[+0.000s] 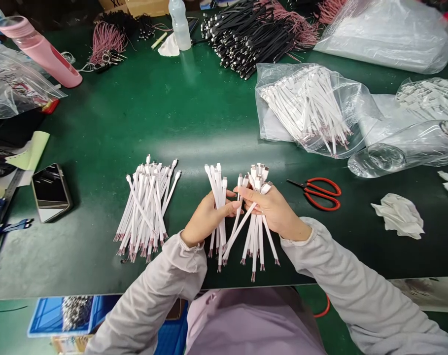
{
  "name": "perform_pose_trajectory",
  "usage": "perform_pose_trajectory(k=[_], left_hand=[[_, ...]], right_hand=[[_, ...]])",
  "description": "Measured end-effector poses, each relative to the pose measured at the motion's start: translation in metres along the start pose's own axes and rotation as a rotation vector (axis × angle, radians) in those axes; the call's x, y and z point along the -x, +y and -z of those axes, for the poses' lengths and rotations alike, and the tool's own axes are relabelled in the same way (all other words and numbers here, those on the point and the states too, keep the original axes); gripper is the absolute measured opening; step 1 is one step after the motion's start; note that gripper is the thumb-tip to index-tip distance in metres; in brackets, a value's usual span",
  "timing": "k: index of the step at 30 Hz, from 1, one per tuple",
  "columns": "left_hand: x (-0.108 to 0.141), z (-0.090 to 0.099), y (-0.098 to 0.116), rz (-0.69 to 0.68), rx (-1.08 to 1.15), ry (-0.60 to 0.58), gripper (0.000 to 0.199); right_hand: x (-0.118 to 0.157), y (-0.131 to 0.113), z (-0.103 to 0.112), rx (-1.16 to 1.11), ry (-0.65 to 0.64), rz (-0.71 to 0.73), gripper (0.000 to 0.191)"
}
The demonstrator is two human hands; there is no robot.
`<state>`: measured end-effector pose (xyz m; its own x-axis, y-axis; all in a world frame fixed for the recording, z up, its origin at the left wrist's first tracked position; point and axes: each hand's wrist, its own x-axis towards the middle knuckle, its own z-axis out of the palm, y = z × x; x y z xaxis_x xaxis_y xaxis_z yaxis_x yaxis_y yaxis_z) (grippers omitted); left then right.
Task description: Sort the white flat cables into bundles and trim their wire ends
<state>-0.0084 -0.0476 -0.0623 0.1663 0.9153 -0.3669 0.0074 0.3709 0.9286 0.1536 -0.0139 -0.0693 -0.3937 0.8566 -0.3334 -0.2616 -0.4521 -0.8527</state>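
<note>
My left hand (pixel 212 214) is closed round a small bunch of short white USB cables (pixel 219 190), their plugs pointing away from me and their bare wire ends toward me. Close beside it, my right hand (pixel 268 209) grips a larger bunch of white USB cables (pixel 258 236), fanned out below the fingers. Between the two hands, fingertips meet around a few cables (pixel 239 190); which hand bears them is hard to make out. A loose pile of the same white cables (pixel 146 212) lies left of my left hand.
Red-handled scissors (pixel 322 193) and crumpled tissue (pixel 399 215) lie to the right. Behind them are a clear bottle (pixel 401 148) and a bag of white cables (pixel 308 103). Black cables (pixel 249 37) are heaped at the back. A phone (pixel 51 192) and pink bottle (pixel 42 54) are left.
</note>
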Motion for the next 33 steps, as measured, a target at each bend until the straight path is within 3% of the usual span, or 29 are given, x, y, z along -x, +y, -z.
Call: perform_pose_trajectory(k=[5, 8, 13, 19, 22, 26, 28, 31, 33], left_hand=[[0.002, 0.016, 0.013, -0.068, -0.331, -0.151, 0.028], [0.002, 0.018, 0.015, -0.068, -0.402, -0.094, 0.024], [0.001, 0.013, 0.008, -0.043, -0.327, 0.079, 0.025], [0.000, 0.005, 0.003, -0.057, -0.122, 0.081, 0.028], [-0.001, 0.002, 0.000, -0.058, -0.013, 0.098, 0.027], [-0.002, 0.002, -0.003, -0.075, -0.023, 0.146, 0.027], [-0.003, 0.001, -0.005, -0.086, -0.015, 0.146, 0.027], [-0.003, 0.000, -0.005, -0.101, -0.034, 0.133, 0.028], [-0.003, -0.001, -0.004, -0.099, -0.066, 0.130, 0.029]], right_hand=[[-0.001, 0.002, 0.001, 0.107, 0.128, 0.119, 0.032], [-0.002, 0.006, 0.005, 0.234, 0.186, 0.180, 0.035], [-0.002, 0.007, 0.006, 0.436, 0.260, 0.240, 0.038], [0.001, 0.001, 0.002, 0.555, 0.246, 0.274, 0.027], [0.000, 0.002, 0.002, 0.483, 0.202, 0.244, 0.027], [-0.001, 0.004, 0.000, 0.104, 0.058, 0.102, 0.022], [-0.001, 0.003, -0.002, -0.025, -0.004, 0.012, 0.030], [0.000, 0.002, -0.005, -0.044, -0.036, -0.064, 0.035], [0.000, 0.002, -0.006, -0.045, 0.012, -0.061, 0.035]])
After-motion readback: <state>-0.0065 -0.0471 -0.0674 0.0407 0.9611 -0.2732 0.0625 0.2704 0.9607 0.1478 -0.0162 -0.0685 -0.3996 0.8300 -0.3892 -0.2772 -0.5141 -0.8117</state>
